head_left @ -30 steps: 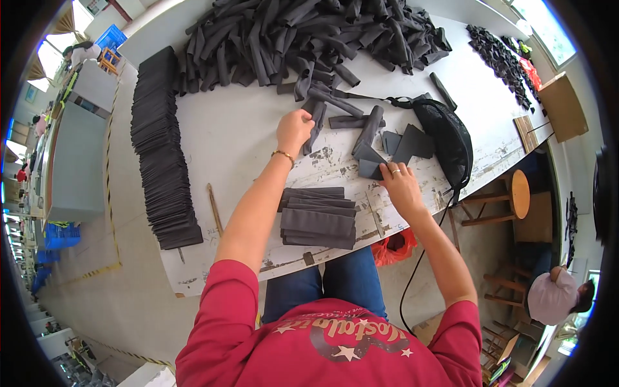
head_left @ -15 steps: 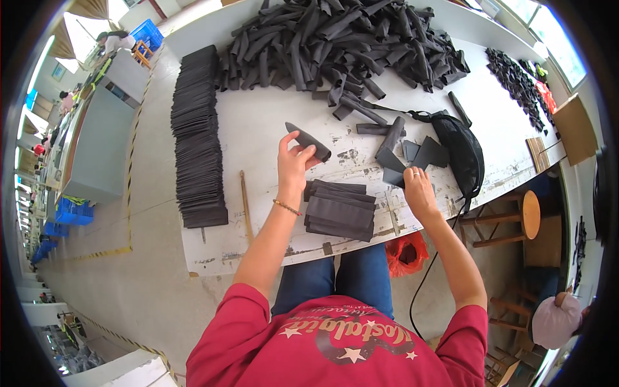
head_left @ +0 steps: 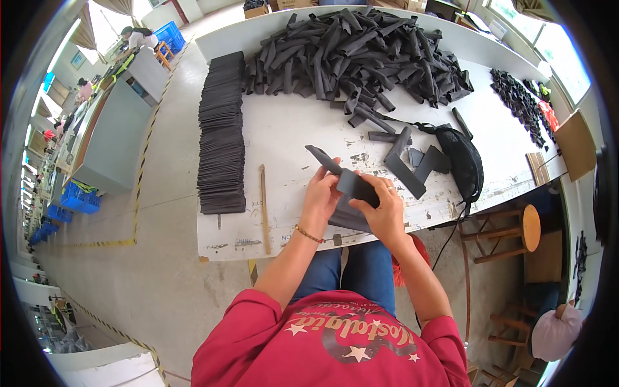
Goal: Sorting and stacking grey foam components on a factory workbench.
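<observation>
My left hand [head_left: 322, 197] is closed on a dark fabric tube [head_left: 324, 159], which tilts up toward the far left. In my right hand [head_left: 385, 209] a flat dark-grey rectangular piece [head_left: 358, 187] is pinched between thumb and fingers, right up against the tube's near end. Whether the piece has entered the tube is hidden by the fingers. Beneath both hands lies a stack of flat black fabric pieces [head_left: 349, 219], partly covered. More flat dark pieces [head_left: 435, 161] and a few tubes [head_left: 398, 143] lie beyond my right hand.
A large heap of dark tubes [head_left: 361, 55] fills the table's far side. At the left edge stands a long row of packed black pieces [head_left: 220, 135], with a wooden stick [head_left: 264, 206] nearby. A black bag [head_left: 459, 161] lies to the right, close to a stool [head_left: 530, 228].
My right hand has lifted a flat piece from the loose ones and brought it left to the tube. My left hand has moved slightly right and nearer, still holding the tube.
</observation>
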`<act>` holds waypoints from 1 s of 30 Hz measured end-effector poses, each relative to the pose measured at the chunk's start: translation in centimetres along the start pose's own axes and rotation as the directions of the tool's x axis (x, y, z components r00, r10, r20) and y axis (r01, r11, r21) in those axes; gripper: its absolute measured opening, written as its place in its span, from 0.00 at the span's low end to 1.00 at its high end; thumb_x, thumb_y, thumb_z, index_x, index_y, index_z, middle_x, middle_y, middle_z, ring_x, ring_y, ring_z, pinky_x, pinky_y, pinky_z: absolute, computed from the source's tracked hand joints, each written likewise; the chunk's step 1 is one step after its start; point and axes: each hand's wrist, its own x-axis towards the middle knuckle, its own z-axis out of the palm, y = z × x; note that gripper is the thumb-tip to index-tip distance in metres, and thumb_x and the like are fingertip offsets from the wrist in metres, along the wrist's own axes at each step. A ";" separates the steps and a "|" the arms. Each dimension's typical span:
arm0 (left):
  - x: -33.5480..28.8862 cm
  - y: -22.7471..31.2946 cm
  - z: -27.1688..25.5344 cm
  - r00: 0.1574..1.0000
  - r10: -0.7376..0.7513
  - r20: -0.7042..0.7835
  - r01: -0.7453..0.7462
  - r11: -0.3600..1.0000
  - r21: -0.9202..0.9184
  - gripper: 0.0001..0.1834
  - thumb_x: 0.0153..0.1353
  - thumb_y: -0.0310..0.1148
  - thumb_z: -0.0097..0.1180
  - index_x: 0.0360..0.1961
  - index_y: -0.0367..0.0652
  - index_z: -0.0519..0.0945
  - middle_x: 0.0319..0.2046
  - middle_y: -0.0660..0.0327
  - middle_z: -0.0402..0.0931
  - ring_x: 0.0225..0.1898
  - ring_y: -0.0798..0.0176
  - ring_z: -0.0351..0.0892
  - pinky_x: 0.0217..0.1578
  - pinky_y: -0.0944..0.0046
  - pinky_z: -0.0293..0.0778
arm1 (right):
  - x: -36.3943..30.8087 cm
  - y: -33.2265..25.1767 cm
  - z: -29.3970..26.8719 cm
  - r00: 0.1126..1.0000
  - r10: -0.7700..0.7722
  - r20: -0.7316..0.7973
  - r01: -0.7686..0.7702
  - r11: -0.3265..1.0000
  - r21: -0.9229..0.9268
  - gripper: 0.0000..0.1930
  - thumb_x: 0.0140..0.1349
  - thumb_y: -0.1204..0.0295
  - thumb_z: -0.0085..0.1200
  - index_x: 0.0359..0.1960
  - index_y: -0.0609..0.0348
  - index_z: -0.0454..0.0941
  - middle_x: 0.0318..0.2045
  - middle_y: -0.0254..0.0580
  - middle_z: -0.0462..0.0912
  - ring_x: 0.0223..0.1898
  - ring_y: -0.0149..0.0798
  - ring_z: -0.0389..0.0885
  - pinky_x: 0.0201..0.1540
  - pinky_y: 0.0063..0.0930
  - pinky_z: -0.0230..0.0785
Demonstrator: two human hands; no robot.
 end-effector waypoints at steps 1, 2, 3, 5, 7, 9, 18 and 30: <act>-0.3 0.2 -0.2 1.000 0.002 0.002 -0.002 1.000 0.000 0.23 0.61 0.17 0.44 0.59 0.36 0.68 0.43 0.52 0.77 0.42 0.57 0.82 0.45 0.62 0.78 | 0.1 0.1 0.3 0.999 -0.045 -0.009 0.045 0.999 -0.015 0.26 0.44 0.76 0.70 0.49 0.61 0.78 0.46 0.47 0.80 0.48 0.47 0.78 0.50 0.35 0.72; -0.6 0.5 -0.5 0.995 -0.044 0.087 0.053 0.994 -0.100 0.20 0.62 0.19 0.46 0.56 0.37 0.70 0.42 0.54 0.78 0.41 0.59 0.81 0.45 0.63 0.78 | 0.1 0.1 0.5 0.999 -0.046 -0.010 0.046 0.999 -0.015 0.26 0.44 0.76 0.70 0.49 0.61 0.78 0.46 0.47 0.80 0.48 0.47 0.78 0.50 0.35 0.72; -0.8 0.7 -0.6 0.981 -0.082 0.176 0.116 0.974 -0.193 0.18 0.62 0.20 0.47 0.54 0.38 0.72 0.41 0.56 0.79 0.40 0.62 0.80 0.44 0.63 0.78 | 0.1 0.1 0.7 0.999 -0.040 -0.006 0.040 0.999 -0.010 0.26 0.44 0.76 0.70 0.49 0.61 0.79 0.46 0.46 0.81 0.48 0.47 0.78 0.50 0.35 0.72; -1.2 0.7 -0.1 0.995 -0.060 0.074 0.069 0.990 -0.124 0.15 0.62 0.21 0.49 0.51 0.37 0.73 0.38 0.57 0.78 0.38 0.63 0.79 0.41 0.63 0.76 | 0.0 -0.1 0.8 0.999 -0.032 -0.004 0.032 0.999 -0.008 0.26 0.44 0.76 0.70 0.48 0.62 0.79 0.45 0.46 0.81 0.48 0.47 0.77 0.49 0.35 0.72; -1.9 0.9 0.9 0.999 -0.031 -0.026 0.030 0.998 -0.051 0.13 0.62 0.22 0.50 0.49 0.37 0.73 0.36 0.58 0.78 0.36 0.64 0.78 0.38 0.64 0.75 | -0.1 -0.2 0.5 0.999 -0.026 0.025 0.026 1.000 -0.011 0.26 0.44 0.76 0.70 0.48 0.62 0.79 0.45 0.46 0.81 0.46 0.47 0.78 0.49 0.35 0.72; -2.4 1.4 1.6 0.999 0.022 -0.035 -0.021 0.999 0.046 0.10 0.62 0.24 0.52 0.45 0.39 0.74 0.38 0.59 0.78 0.37 0.63 0.78 0.40 0.63 0.75 | -0.3 0.0 0.5 1.000 0.017 0.000 -0.017 1.000 0.025 0.27 0.43 0.75 0.71 0.49 0.62 0.79 0.44 0.46 0.81 0.46 0.47 0.78 0.49 0.35 0.72; -4.0 0.5 0.7 0.929 0.005 0.370 -0.048 0.993 0.106 0.30 0.55 0.22 0.63 0.60 0.35 0.70 0.45 0.61 0.77 0.43 0.67 0.77 0.48 0.66 0.73 | -0.3 0.9 -1.0 0.900 0.297 0.318 -0.408 0.830 0.380 0.28 0.50 0.75 0.70 0.55 0.65 0.74 0.47 0.42 0.81 0.49 0.31 0.78 0.52 0.27 0.71; -4.9 2.1 1.5 0.915 0.039 0.402 -0.244 0.847 0.473 0.26 0.49 0.24 0.72 0.52 0.37 0.79 0.35 0.68 0.80 0.36 0.76 0.77 0.40 0.74 0.75 | -0.8 1.2 -2.6 0.796 0.239 0.556 -0.585 0.537 0.608 0.27 0.54 0.76 0.68 0.56 0.67 0.72 0.47 0.44 0.81 0.50 0.33 0.79 0.55 0.29 0.71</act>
